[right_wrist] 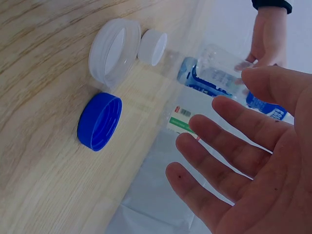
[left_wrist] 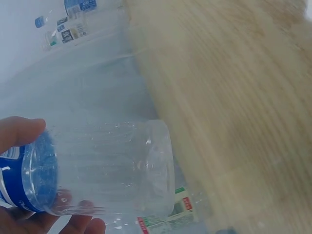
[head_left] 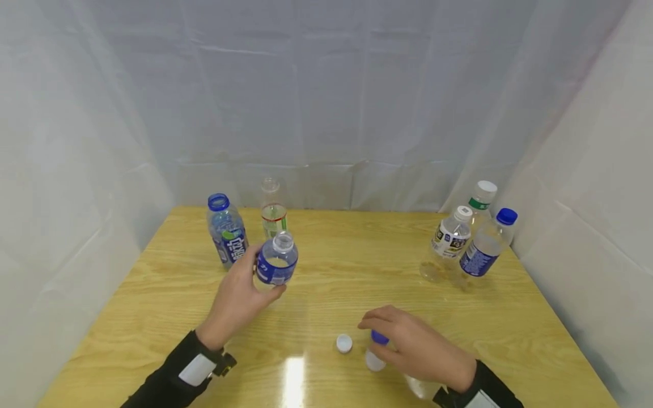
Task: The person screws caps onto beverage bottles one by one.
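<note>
My left hand (head_left: 238,301) grips an uncapped clear plastic bottle (head_left: 278,271) round its blue label, holding it above the table. In the left wrist view the bottle's clear lower body (left_wrist: 107,168) looks empty apart from droplets. My right hand (head_left: 420,347) hovers over the caps with fingers spread and loosely bent, holding nothing. Below it lie a blue cap (right_wrist: 100,122), its open side showing, and a wider translucent white cap (right_wrist: 114,53). A small white cap (head_left: 344,343) lies just left of them. In the head view, my right hand partly hides the blue cap.
An uncapped blue-tinted bottle (head_left: 227,235) and an uncapped clear bottle (head_left: 274,212) stand at the back left of the wooden table (head_left: 352,255). At the back right are a white-capped bottle (head_left: 451,237), a green-banded bottle (head_left: 480,198) and a blue-capped bottle (head_left: 484,249). White sheeting (head_left: 326,113) encloses the table.
</note>
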